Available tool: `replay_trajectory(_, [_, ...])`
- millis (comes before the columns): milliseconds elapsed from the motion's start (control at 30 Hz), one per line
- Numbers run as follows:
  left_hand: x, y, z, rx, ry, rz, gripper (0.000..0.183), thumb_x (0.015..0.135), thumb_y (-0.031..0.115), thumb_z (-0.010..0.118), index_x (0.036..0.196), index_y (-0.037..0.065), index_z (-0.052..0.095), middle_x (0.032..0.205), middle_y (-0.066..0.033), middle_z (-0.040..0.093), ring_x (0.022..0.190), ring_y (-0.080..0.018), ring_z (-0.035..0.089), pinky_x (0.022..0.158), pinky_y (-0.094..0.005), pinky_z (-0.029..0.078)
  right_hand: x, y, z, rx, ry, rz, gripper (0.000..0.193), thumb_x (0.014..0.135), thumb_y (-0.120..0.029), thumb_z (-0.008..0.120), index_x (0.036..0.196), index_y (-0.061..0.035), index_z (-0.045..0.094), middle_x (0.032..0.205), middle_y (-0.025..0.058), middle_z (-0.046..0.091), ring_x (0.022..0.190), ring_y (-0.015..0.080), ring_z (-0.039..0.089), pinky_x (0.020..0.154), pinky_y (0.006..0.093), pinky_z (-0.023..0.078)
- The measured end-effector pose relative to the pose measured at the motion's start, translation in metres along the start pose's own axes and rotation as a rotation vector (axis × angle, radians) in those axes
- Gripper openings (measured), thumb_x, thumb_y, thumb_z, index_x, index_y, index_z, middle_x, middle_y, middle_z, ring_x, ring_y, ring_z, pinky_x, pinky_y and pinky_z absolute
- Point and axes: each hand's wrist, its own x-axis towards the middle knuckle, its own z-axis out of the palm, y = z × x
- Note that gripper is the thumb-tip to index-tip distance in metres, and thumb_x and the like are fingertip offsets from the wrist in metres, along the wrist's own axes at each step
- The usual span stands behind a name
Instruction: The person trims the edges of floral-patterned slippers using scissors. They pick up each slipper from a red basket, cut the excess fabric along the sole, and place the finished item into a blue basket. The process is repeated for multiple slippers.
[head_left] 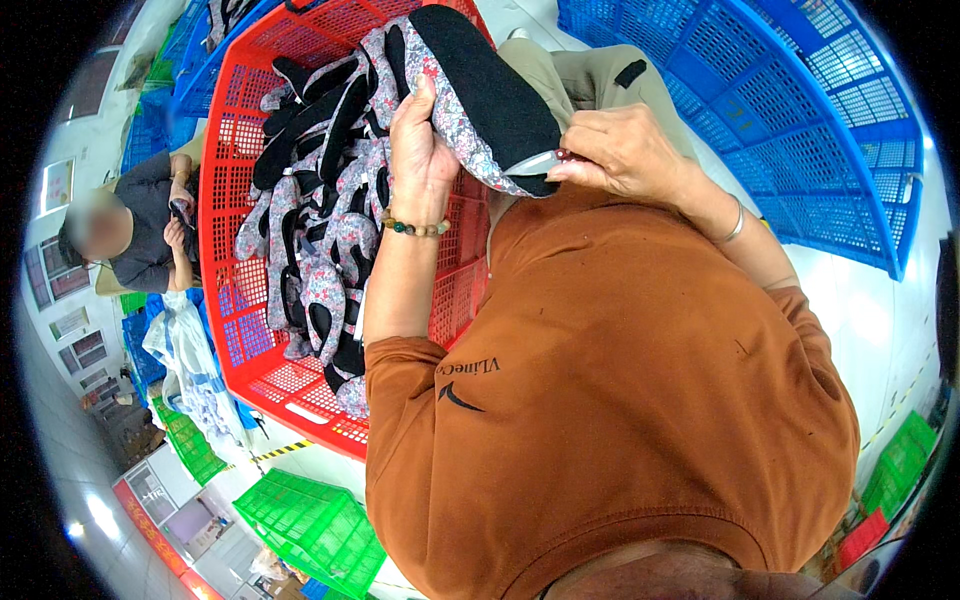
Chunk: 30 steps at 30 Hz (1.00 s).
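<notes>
Brown shirt (640,390) nearest; left hand (424,150) clamped on a floral slipper (485,85) (black-soled), right hand (632,150) pinching a pale pointed tool (534,164).

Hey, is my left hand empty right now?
No, your left hand is holding a floral slipper with a black side facing the camera.

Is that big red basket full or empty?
At least partly full: floral-and-black slippers lie heaped inside the red basket, with bare mesh wall showing at its left.
</notes>
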Motion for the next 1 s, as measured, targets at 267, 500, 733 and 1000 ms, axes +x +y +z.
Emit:
replay_trajectory(267, [0.000,0.001,0.001,0.060,0.001,0.037,0.023,0.090,0.014,0.049,0.103,-0.004,0.053,0.100,-0.0140,0.061,0.090,-0.0222,0.060,0.083,-0.0367,0.049,-0.002,-0.003,-0.004,-0.044,0.055,0.004,0.032,0.076,-0.038,0.062,0.070,-0.0084,0.052,0.066,0.0042,0.052,0.058,0.0219,0.056,0.048,0.0313,0.042])
replay_trajectory(500, [-0.001,-0.003,0.002,0.142,-0.005,0.110,0.024,0.090,0.014,0.050,0.106,-0.003,0.052,0.102,-0.0132,0.060,0.091,-0.0220,0.060,0.083,-0.0358,0.049,-0.001,-0.006,-0.001,-0.224,0.105,0.053,0.030,0.075,-0.038,0.062,0.069,-0.0097,0.054,0.063,0.0032,0.049,0.057,0.0199,0.055,0.047,0.0301,0.042])
replay_trajectory(733, [-0.006,-0.004,0.012,0.197,0.005,0.180,0.013,0.089,0.012,0.051,0.096,0.001,0.054,0.090,-0.0078,0.062,0.079,-0.0160,0.061,0.074,-0.0312,0.052,0.003,-0.013,-0.006,-0.300,0.086,0.043,0.030,0.075,-0.038,0.061,0.071,-0.0100,0.053,0.065,0.0035,0.047,0.056,0.0191,0.055,0.048,0.0288,0.043])
replay_trajectory(1000, [-0.008,-0.007,0.010,0.284,-0.032,0.230,0.020,0.089,0.014,0.052,0.101,-0.002,0.054,0.095,-0.0094,0.061,0.082,-0.0169,0.061,0.075,-0.0308,0.051,0.005,-0.009,-0.002,-0.340,0.062,0.104,0.030,0.077,-0.038,0.060,0.070,-0.0101,0.053,0.062,0.0025,0.048,0.055,0.0185,0.055,0.046,0.0288,0.043])
